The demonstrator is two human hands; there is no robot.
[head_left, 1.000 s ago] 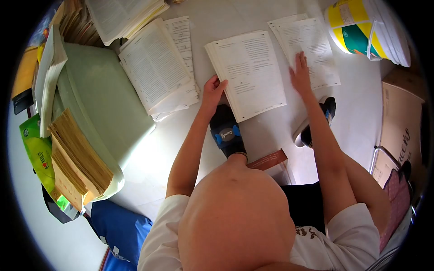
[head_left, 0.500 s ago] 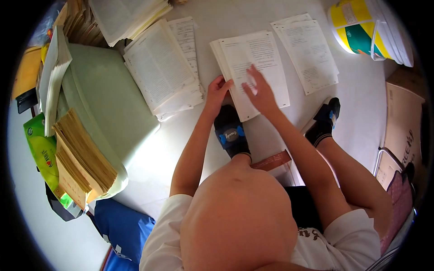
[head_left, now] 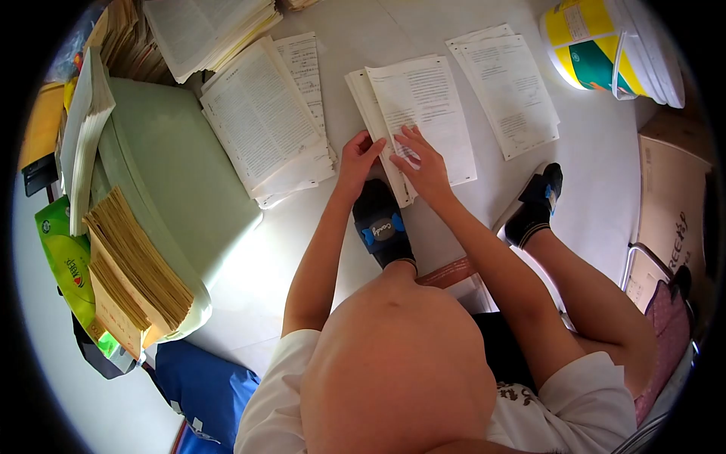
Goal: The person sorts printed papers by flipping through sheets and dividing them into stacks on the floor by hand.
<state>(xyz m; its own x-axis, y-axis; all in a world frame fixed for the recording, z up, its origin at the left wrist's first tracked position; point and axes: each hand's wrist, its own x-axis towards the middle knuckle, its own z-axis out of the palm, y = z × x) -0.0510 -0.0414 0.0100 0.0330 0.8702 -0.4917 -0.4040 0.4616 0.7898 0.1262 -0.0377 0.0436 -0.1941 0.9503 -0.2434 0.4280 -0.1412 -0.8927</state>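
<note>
A stack of printed sheets (head_left: 435,98) lies on the floor in front of me, its top sheet shifted right of those beneath. My left hand (head_left: 358,160) pinches the stack's left edge between thumb and fingers. On the lower left part of the top sheet rests my right hand (head_left: 423,166), its fingers apart and slightly bent. Two overlapping printed sheets (head_left: 508,94) lie to the right of the stack. Left of it is another pile of printed pages (head_left: 261,113), with a handwritten sheet (head_left: 301,72) partly under it.
A pale green box (head_left: 166,159) stands at left, with yellowed booklets (head_left: 140,257) on its near end. More papers (head_left: 212,26) are at the upper left. A yellow and white bucket (head_left: 605,49) and a cardboard box (head_left: 669,219) are at right. My slippered feet are below the sheets.
My right hand has moved left from the right-hand sheets onto the middle stack. The stack's top sheet has shifted right relative to the rest. My left hand stays at the edge.
</note>
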